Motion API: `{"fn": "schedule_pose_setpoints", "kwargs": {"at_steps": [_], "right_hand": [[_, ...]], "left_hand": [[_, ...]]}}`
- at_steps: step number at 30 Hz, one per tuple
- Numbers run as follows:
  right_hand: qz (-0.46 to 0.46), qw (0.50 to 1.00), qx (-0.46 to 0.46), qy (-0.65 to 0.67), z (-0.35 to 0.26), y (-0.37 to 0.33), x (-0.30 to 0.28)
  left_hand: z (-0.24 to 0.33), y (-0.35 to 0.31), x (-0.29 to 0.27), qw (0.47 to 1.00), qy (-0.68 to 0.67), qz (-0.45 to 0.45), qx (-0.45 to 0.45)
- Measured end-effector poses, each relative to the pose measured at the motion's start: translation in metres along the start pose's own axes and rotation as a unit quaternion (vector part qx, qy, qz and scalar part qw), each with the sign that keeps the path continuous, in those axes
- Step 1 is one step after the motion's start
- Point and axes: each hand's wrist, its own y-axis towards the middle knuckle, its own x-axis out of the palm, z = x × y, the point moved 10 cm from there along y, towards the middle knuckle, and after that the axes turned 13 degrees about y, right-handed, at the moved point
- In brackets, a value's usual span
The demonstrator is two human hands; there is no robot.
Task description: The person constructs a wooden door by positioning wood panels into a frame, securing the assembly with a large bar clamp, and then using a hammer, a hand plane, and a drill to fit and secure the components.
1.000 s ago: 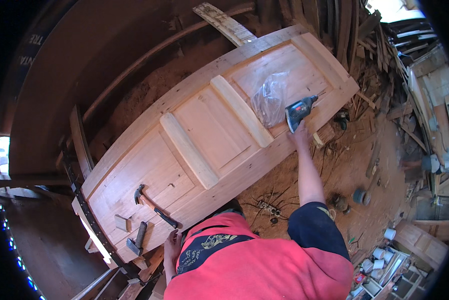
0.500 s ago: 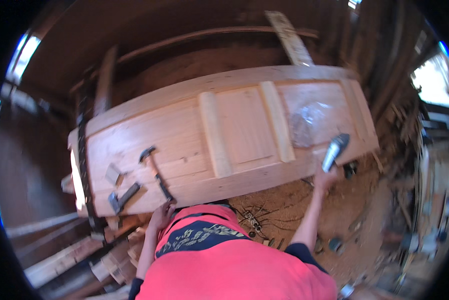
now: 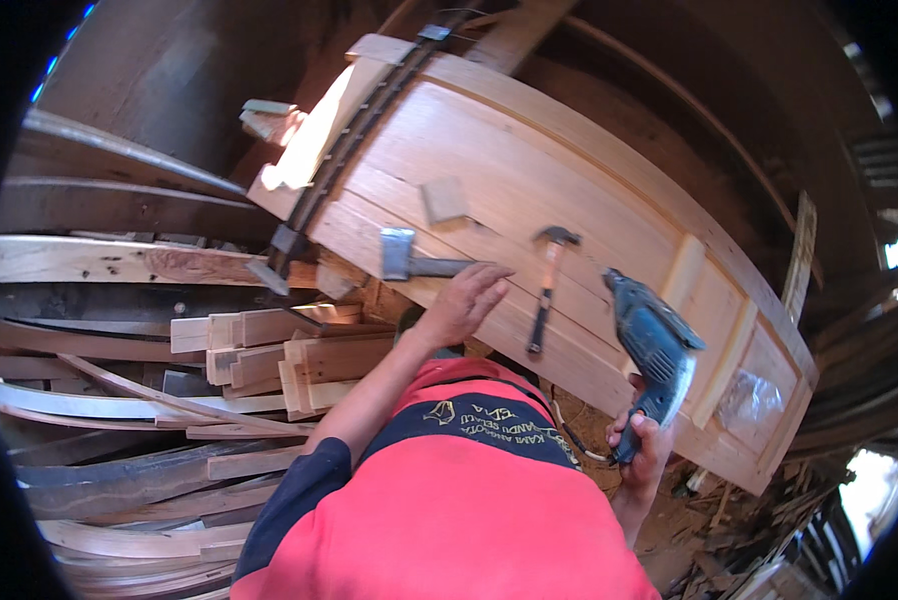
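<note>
My right hand (image 3: 644,445) grips the handle of a blue and grey electric drill (image 3: 657,345), its thin bit pointing away over the door. The drill is held above a pale wooden panel door (image 3: 529,160). My left hand (image 3: 466,303) hovers at the door's near edge with fingers stretched out and apart. Just beyond those fingers lies a hatchet-like tool (image 3: 397,255) with a broad metal head and dark handle. Between the drill and my left hand rests a claw hammer (image 3: 546,285) with an orange and black handle. A small square wood block (image 3: 443,200) lies farther back.
A long dark bar clamp (image 3: 349,150) spans the door's left end. Clear plastic wrap (image 3: 750,400) lies on the right panel. Stacked timber offcuts (image 3: 299,370) and long boards (image 3: 119,260) fill the left side. A cable (image 3: 574,435) hangs below the drill.
The view has swung left. My right hand has brought the drill from the door's right end toward the hammer. My left hand has moved from the hammer's handle end to near the hatchet-like tool.
</note>
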Motion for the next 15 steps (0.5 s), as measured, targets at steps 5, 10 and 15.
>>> {"fn": "schedule_pose_setpoints", "kwargs": {"at_steps": [5,10,15], "right_hand": [[-0.189,0.960,0.111,-0.173,0.070,0.029,0.213],[-0.343,0.863,0.127,-0.348,0.119,0.047,0.392],[-0.443,0.806,0.179,-0.348,0.179,0.073,0.549]], "left_hand": [[-0.023,-0.005,-0.161,0.984,0.011,0.163,0.069],[-0.072,0.001,-0.290,0.974,-0.056,0.197,0.096],[-0.173,0.013,-0.396,0.961,-0.160,0.223,0.015]]}}
